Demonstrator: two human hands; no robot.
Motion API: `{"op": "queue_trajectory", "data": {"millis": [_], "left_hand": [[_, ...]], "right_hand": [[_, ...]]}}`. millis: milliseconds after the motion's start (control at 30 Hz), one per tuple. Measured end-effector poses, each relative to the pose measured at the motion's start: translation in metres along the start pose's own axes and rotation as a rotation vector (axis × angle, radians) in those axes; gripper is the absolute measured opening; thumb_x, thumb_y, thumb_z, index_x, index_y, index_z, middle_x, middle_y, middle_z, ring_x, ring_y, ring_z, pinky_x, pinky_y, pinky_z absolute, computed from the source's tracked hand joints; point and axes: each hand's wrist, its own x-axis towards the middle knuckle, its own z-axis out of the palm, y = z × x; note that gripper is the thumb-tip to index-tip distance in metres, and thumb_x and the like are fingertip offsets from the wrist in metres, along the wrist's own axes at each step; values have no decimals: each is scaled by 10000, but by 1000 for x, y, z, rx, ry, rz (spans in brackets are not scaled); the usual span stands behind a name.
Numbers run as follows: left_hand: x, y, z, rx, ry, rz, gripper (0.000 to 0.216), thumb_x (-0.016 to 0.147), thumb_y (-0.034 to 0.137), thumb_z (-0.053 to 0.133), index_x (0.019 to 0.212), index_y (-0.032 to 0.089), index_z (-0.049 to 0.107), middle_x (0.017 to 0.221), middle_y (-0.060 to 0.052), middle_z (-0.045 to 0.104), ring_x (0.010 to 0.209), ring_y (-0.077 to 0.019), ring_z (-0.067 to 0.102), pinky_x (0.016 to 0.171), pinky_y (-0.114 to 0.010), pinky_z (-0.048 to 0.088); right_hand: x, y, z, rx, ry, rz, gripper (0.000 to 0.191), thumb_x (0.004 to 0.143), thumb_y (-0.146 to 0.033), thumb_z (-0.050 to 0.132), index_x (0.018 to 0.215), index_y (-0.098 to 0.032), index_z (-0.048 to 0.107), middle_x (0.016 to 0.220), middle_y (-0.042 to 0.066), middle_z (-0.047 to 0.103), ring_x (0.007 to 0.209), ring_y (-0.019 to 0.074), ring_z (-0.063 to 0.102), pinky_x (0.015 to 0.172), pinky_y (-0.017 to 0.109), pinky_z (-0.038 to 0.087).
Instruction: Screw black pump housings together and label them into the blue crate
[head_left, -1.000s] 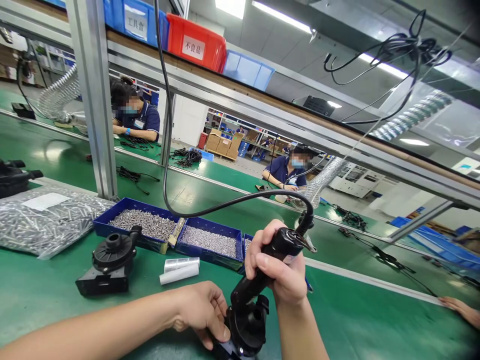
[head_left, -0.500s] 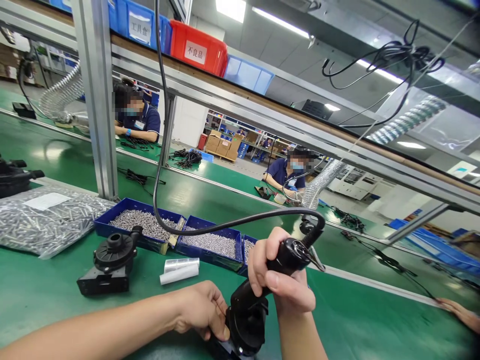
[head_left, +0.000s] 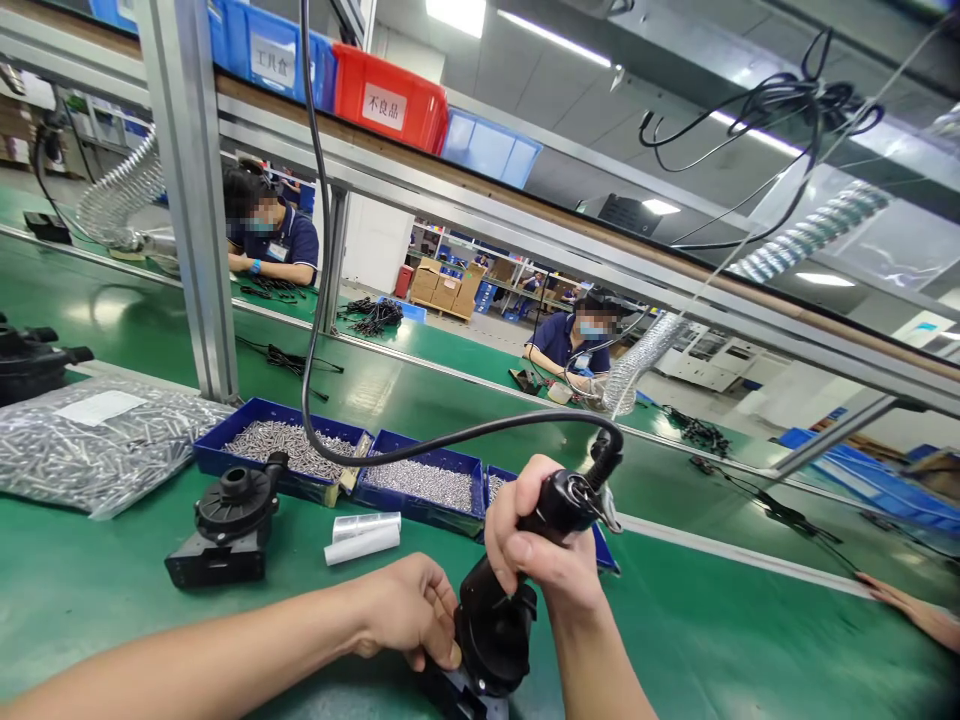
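My right hand [head_left: 551, 555] is wrapped round a black corded electric screwdriver [head_left: 564, 500], tilted with its cord end up and to the right. The lower end of the screwdriver reaches down to a black blower housing [head_left: 495, 650] on the bench; its tip is hidden from view. My left hand [head_left: 420, 615] pinches the near left side of that housing, fingers curled and thumb pressed on its edge. A similar blower unit [head_left: 232, 515] stands on the bench to the left, beyond my left forearm.
Blue bins [head_left: 427, 485] of small metal parts line the back of the green bench [head_left: 712, 630]. A bag of metal pins [head_left: 90, 440] lies at left, and two white rolls [head_left: 364, 540] nearby. The black cord [head_left: 450, 440] loops overhead. A co-worker's hand [head_left: 900, 600] rests at far right.
My right hand and the top of the screwdriver have shifted a little to the left, and the cord with them. My left hand keeps its hold on the blower housing.
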Motion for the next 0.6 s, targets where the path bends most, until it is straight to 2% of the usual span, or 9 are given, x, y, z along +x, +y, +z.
{"op": "queue_trajectory", "data": {"millis": [100,200,300,400,467,500,567,600], "left_hand": [[4,-2,-2,11,-24,6,551,239,364,1043,642,154,731,694,-58,730,554,-156,608,404,-213,463],[10,-4,-4,10,-20,-10,577,179,337,1044,627,166,724,679,-48,723,560,-166,618,401,-217,466],[12,-6,-7,3,-24,-12,614,171,352,1049,666,162,740,703,-55,733,585,-169,632,417,-214,468],[11,-5,-10,14,-69,7,620,233,378,1056,717,164,735,750,-63,751,634,-184,661,471,-228,490],[7,0,-13,47,-91,20,583,343,360,1041,788,169,717,774,-52,753,666,-202,687,532,-256,528],[4,4,-16,131,-65,50,519,470,364,1003,855,173,713,781,-41,749,674,-208,699,558,-267,541],[-2,13,-24,440,81,160,289,745,304,829,978,182,707,804,-29,745,717,-217,722,629,-286,553],[-5,17,-28,617,189,222,180,816,231,737,987,188,706,832,-36,747,768,-228,733,680,-299,552]], "right_hand": [[-4,-2,-4,-53,78,-18,302,969,-268,792,1014,-259,493,721,-47,627,503,146,654,470,212,495],[-7,-3,-4,-61,137,-32,274,983,-238,772,1000,-252,499,721,-66,593,469,112,604,469,199,471],[-7,-3,0,-77,142,-16,249,1000,-220,760,1021,-252,514,745,-60,621,502,115,628,506,211,487],[-7,-7,4,-113,121,13,238,1012,-231,758,1045,-255,524,793,-20,698,617,179,720,550,254,534],[-7,-12,3,-121,81,27,257,1004,-254,775,1034,-254,520,811,0,725,673,217,754,558,279,554],[-8,-15,2,-128,69,36,268,999,-259,783,1028,-255,516,811,1,727,682,225,760,565,292,565],[-8,-20,0,-182,86,53,274,993,-254,792,1021,-254,519,807,-6,720,679,226,764,588,309,583],[-8,-21,0,-241,122,64,261,996,-250,789,1023,-251,529,808,-4,719,684,227,768,600,311,588]]}}
